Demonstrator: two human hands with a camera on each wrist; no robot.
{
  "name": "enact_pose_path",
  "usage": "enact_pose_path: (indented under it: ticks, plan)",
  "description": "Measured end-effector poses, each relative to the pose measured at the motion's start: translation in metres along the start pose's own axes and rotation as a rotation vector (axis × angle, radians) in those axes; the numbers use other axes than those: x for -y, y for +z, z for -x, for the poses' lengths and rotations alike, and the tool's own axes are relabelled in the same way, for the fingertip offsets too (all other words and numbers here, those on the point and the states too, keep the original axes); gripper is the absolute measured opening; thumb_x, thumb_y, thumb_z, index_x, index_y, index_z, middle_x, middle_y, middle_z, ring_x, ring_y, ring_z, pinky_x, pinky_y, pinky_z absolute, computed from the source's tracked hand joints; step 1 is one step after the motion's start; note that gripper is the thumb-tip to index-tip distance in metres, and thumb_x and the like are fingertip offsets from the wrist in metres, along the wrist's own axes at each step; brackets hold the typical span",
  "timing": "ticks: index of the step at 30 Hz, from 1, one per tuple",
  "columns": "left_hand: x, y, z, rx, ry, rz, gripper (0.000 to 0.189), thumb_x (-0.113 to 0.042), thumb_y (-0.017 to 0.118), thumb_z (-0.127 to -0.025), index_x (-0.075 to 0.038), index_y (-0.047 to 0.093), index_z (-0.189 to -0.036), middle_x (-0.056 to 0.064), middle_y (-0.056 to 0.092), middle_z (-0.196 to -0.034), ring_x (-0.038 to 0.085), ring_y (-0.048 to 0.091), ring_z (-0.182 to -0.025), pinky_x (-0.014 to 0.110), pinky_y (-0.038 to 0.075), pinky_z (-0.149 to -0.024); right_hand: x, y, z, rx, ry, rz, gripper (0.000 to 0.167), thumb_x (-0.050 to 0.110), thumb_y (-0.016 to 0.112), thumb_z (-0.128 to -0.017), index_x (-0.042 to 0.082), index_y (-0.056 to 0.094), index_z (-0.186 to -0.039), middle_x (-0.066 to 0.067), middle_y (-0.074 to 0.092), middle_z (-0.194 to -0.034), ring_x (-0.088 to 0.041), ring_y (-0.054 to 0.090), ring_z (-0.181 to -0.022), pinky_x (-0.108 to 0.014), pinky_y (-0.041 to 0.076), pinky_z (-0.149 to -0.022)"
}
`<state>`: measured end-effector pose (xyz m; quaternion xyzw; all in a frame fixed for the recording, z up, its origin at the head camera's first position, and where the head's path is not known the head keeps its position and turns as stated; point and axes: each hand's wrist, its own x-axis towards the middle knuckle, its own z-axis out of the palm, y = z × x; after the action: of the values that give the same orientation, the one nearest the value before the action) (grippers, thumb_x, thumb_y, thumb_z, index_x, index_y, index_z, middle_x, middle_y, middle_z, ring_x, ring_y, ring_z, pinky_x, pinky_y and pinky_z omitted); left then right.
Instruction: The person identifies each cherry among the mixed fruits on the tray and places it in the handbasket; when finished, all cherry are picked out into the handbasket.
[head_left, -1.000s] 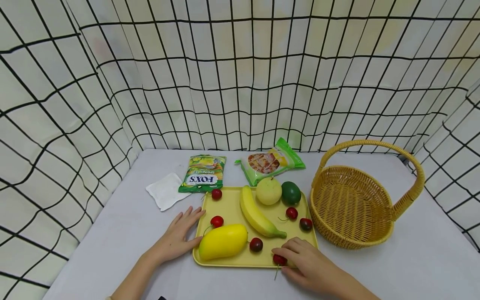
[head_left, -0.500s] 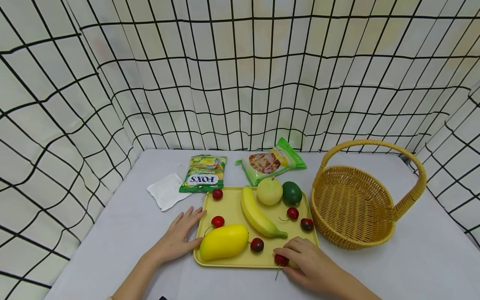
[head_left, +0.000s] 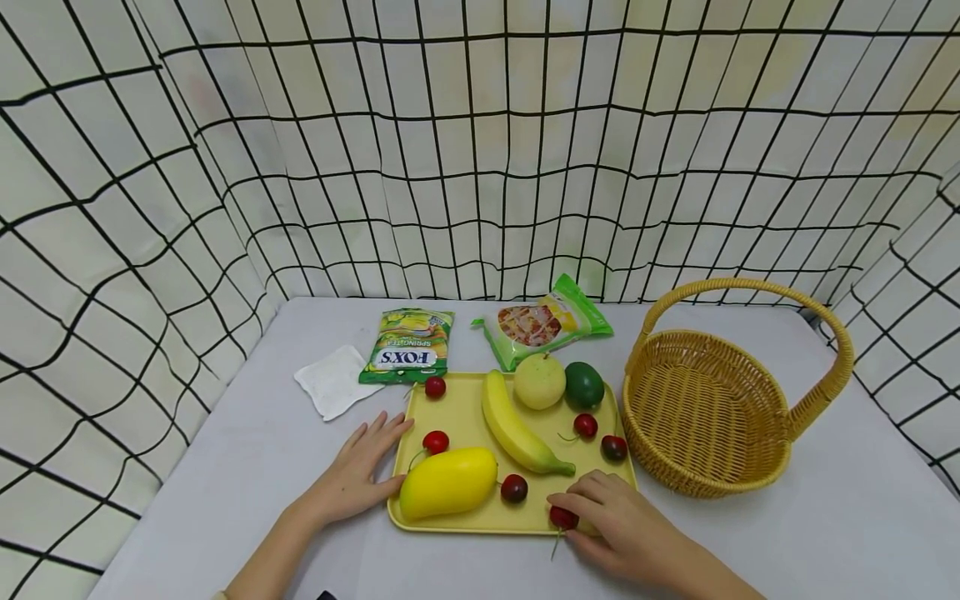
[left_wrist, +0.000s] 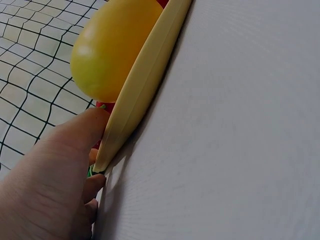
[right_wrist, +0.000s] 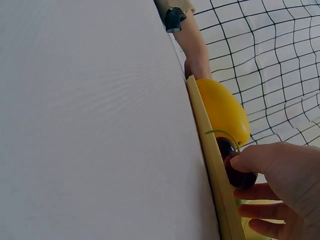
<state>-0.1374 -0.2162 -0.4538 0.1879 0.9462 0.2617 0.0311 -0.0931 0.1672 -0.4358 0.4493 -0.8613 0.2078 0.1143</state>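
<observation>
A yellow tray (head_left: 461, 410) bears the fruit. At its front right corner my right hand (head_left: 621, 529) pinches a dark red cherry (head_left: 562, 517) between thumb and fingers, the stem hanging over the front rim. In the right wrist view the thumb presses on that cherry (right_wrist: 241, 175). My left hand (head_left: 354, 473) lies at the tray's left rim with fingers spread, the thumb beside a yellow mango (head_left: 448, 483). A second dark cherry (head_left: 513, 489) sits right of the mango, and a red cherry (head_left: 436, 442) behind it. Across the middle lies a banana (head_left: 517, 432).
A pale round pear (head_left: 539, 382) and a dark green oval fruit (head_left: 583, 386) sit at the tray's back right, near more cherries. Right of the tray stands a wicker basket (head_left: 697, 421) with a tall handle. Behind are a FOX'S packet (head_left: 407, 346), a green packet (head_left: 542, 327) and a white napkin (head_left: 333, 385).
</observation>
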Motion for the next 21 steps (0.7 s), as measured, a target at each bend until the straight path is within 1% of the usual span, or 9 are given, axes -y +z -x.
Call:
enact_pose_path:
  ticks: [3, 7, 13, 17, 21]
  plan:
    - [0.0, 0.0, 0.0, 0.004, -0.005, 0.001, 0.073, -0.034, 0.066, -0.078, -0.021, 0.034, -0.143, 0.004, 0.028, -0.148, 0.027, 0.014, -0.138, 0.052, 0.005, -0.109, 0.001, -0.004, -0.002, -0.023, -0.011, 0.013, 0.04, 0.025, 0.069, -0.081, 0.02, 0.06, -0.119, 0.015, 0.054, -0.103, -0.003, 0.049, -0.093, -0.024, 0.047, -0.077]
    - [0.0, 0.0, 0.001, 0.001, -0.001, -0.004, 0.073, -0.034, 0.065, -0.078, -0.021, 0.034, -0.143, 0.005, 0.028, -0.148, 0.028, 0.014, -0.138, 0.052, 0.005, -0.109, 0.001, -0.01, -0.006, -0.049, -0.024, 0.034, 0.042, 0.023, 0.071, -0.078, 0.018, 0.06, -0.119, 0.013, 0.055, -0.102, -0.003, 0.05, -0.092, -0.023, 0.047, -0.076]
    - [0.001, 0.0, 0.001, -0.005, 0.003, -0.011, 0.073, -0.034, 0.065, -0.078, -0.02, 0.033, -0.143, 0.004, 0.028, -0.148, 0.028, 0.014, -0.138, 0.052, 0.005, -0.109, 0.0, -0.02, -0.009, -0.06, -0.017, 0.057, 0.043, 0.022, 0.072, -0.077, 0.019, 0.061, -0.118, 0.013, 0.055, -0.101, -0.002, 0.049, -0.091, -0.023, 0.045, -0.076]
    - [0.001, 0.0, 0.001, -0.014, 0.015, -0.014, 0.073, -0.033, 0.065, -0.078, -0.02, 0.034, -0.143, 0.006, 0.029, -0.148, 0.029, 0.015, -0.137, 0.053, 0.005, -0.109, -0.001, -0.026, -0.011, -0.105, -0.048, 0.078, 0.045, 0.018, 0.073, -0.074, 0.019, 0.06, -0.117, 0.012, 0.056, -0.099, -0.004, 0.05, -0.09, -0.023, 0.044, -0.076]
    - [0.0, 0.0, 0.001, -0.012, 0.015, -0.014, 0.073, -0.032, 0.064, -0.078, -0.02, 0.033, -0.143, 0.006, 0.028, -0.148, 0.03, 0.014, -0.137, 0.053, 0.005, -0.109, 0.0, -0.035, -0.013, -0.117, -0.03, 0.093, 0.048, 0.018, 0.074, -0.073, 0.021, 0.059, -0.118, 0.012, 0.056, -0.099, -0.006, 0.051, -0.09, -0.026, 0.046, -0.076]
